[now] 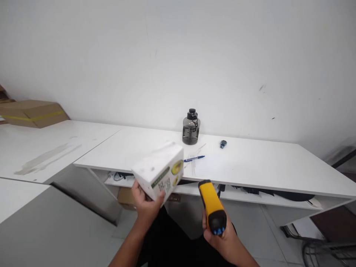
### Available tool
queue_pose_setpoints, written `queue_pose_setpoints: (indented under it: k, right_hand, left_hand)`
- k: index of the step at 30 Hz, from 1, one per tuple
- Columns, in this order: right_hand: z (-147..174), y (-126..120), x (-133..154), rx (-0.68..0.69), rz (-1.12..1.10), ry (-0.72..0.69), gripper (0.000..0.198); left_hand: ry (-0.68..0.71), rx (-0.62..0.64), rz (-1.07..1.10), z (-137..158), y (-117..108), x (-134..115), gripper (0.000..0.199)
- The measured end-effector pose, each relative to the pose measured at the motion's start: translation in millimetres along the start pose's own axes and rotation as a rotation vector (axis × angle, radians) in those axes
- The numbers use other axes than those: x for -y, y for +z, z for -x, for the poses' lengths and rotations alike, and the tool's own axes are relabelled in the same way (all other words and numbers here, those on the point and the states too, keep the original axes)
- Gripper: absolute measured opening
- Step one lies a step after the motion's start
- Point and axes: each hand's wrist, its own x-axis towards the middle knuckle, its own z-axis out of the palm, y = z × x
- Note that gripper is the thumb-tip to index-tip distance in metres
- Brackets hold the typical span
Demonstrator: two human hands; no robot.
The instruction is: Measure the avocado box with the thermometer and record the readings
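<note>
My left hand point(147, 207) grips a white box point(157, 168) from below and tilts it over the front edge of the table. On the box's side facing me are a QR code, a green strip and pictures of what looks like cut avocado. My right hand point(225, 241) is closed around a yellow and black handheld barcode scanner point(211, 202), held upright in front of the table, right of the box. Small blue spots show on the scanner's near black end. The box and the scanner are apart. Most of my right fingers are hidden behind the scanner.
On the white table point(264, 163) stand a grey water bottle point(191, 128), a blue pen point(194, 158) on a paper sheet and a dark wristwatch point(223, 144). Cardboard boxes point(33, 113) lie at far left. Below the tabletop, a shelf point(236, 194) holds dark items.
</note>
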Motion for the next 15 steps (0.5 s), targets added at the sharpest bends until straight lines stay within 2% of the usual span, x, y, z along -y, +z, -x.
queue_pose_setpoints:
  k: [3,7,11,15]
  right_hand:
    - [-1.6,3.8,2.2,0.071,-0.131,-0.014,0.047]
    - [-9.2,7.5,6.0,-0.023,-0.218,-0.024,0.051]
    - [-16.2,9.8,2.6,-0.15,-0.299,0.047,0.056]
    - [-21.9,13.1,-1.1,-0.25,-0.314,0.15,0.06]
  left_hand:
    - [-0.034,-0.055,-0.028,-31.1,19.6,16.9,0.084]
    - [-0.114,-0.067,-0.185,-55.7,33.9,43.0,0.089]
    - [-0.096,-0.067,-0.195,-56.8,38.1,62.6,0.091]
    - [-0.061,-0.026,-0.207,-52.1,37.5,69.8,0.095]
